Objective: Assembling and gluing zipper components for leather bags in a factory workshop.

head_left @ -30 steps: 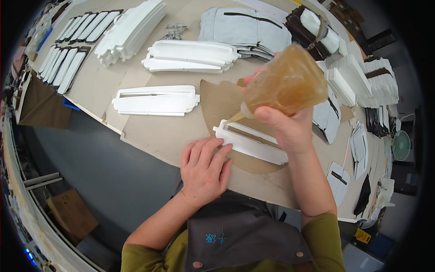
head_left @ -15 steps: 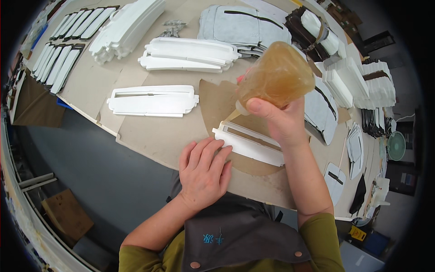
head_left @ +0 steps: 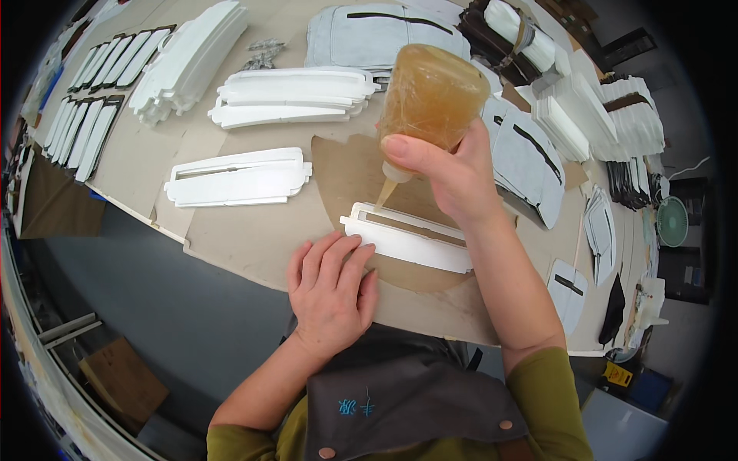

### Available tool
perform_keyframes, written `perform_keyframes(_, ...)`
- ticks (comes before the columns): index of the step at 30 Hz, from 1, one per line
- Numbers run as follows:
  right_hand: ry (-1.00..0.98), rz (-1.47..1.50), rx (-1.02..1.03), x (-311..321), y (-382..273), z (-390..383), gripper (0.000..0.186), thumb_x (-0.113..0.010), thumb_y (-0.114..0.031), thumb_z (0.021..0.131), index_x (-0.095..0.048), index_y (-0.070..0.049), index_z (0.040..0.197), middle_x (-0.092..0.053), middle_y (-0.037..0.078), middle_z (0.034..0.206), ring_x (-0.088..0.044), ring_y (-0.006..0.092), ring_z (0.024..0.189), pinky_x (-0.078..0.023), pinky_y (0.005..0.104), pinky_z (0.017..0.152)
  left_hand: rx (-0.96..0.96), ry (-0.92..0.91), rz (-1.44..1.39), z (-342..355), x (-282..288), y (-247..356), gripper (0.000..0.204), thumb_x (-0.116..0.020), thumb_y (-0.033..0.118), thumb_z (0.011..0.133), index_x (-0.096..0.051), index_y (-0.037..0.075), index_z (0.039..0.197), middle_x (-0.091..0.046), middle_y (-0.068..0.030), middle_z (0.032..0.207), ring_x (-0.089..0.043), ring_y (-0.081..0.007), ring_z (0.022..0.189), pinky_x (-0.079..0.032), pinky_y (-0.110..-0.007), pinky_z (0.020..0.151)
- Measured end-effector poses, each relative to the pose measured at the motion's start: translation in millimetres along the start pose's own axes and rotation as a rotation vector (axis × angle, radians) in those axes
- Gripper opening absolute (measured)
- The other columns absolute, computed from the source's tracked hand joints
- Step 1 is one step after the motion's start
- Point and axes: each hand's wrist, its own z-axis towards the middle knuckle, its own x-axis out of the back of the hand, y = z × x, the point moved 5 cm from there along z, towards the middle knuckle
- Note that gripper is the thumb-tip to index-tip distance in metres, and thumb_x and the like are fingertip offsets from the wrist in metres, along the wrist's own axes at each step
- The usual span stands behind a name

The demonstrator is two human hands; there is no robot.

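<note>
My right hand (head_left: 457, 169) is wrapped round a squeeze bottle (head_left: 434, 96) of amber liquid, tipped nozzle-down. Its tip meets the far rim of the slot in a white slotted panel (head_left: 407, 244), near the panel's left end. Under that panel lies a sheet of brown paper (head_left: 338, 173). My left hand (head_left: 332, 288) lies flat with fingers stretched, the fingertips resting on the panel's near left edge. To the left sits another white slotted panel (head_left: 238, 188), apart from both hands.
Behind are a stack of white panels (head_left: 292, 96), a taller white pile (head_left: 184, 58) and grey fabric pieces (head_left: 384, 42) with black strips. Left stand rows of black-edged white pieces (head_left: 84, 134). White stacks (head_left: 561, 123) crowd the right. The table's front edge (head_left: 231, 265) runs near my body.
The nozzle tip has moved right along the panel's slot rim, from its left corner. The bottle stands more upright. The whole view has shifted slightly; my left hand stays at the panel's edge.
</note>
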Motion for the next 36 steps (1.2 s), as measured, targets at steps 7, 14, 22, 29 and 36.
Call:
perform_keyframes(7,-0.010,-0.047,-0.073,31,-7,-7,0.059,-0.089,-0.012,0.076,-0.060,-0.001,0.126,-0.069,0.006,0.109,-0.066,0.0130,0.095,-0.054,0.0287,0.082,-0.002,-0.018,0.016,1,0,1,0.038,-0.072,0.015,0.081,-0.068,0.008,0.119,-0.065,-0.0066,0.125,-0.058,-0.0311,0.123,-0.036,-0.049,0.111)
perform_keyframes(14,0.037,-0.049,-0.115,61,-10,-21,0.059,-0.089,-0.012,0.075,-0.060,0.000,0.125,-0.068,0.006,0.106,-0.066,0.0129,0.093,-0.054,0.0286,0.081,-0.022,-0.042,0.033,2,-3,3,0.038,-0.072,0.014,0.082,-0.068,0.008,0.119,-0.065,-0.0074,0.126,-0.058,-0.0319,0.123,-0.035,-0.049,0.112)
perform_keyframes(22,0.035,-0.074,-0.137,90,-10,-37,0.059,-0.089,-0.010,0.074,-0.061,-0.001,0.125,-0.069,0.005,0.104,-0.065,0.0124,0.092,-0.054,0.0289,0.081,-0.038,-0.025,0.075,3,-1,6,0.035,-0.071,0.013,0.081,-0.069,0.006,0.115,-0.064,-0.0102,0.126,-0.059,-0.0318,0.121,-0.036,-0.049,0.109)
perform_keyframes(29,0.208,-0.008,-0.138,126,-18,-67,0.053,-0.088,-0.009,0.076,-0.062,-0.002,0.121,-0.069,0.005,0.104,-0.066,0.0141,0.095,-0.055,0.0317,0.083,-0.044,-0.030,0.072,2,-2,7,0.036,-0.070,0.011,0.081,-0.069,0.008,0.117,-0.064,-0.0095,0.126,-0.057,-0.0330,0.123,-0.036,-0.050,0.110)
perform_keyframes(36,0.496,0.044,-0.048,153,-9,-104,0.045,-0.078,-0.016,0.087,-0.060,0.000,0.124,-0.068,0.011,0.110,-0.070,0.0265,0.102,-0.060,0.0424,0.082,-0.051,-0.064,0.118,2,-1,10,0.035,-0.068,0.011,0.085,-0.070,0.010,0.120,-0.063,-0.0091,0.127,-0.055,-0.0340,0.126,-0.034,-0.049,0.112)
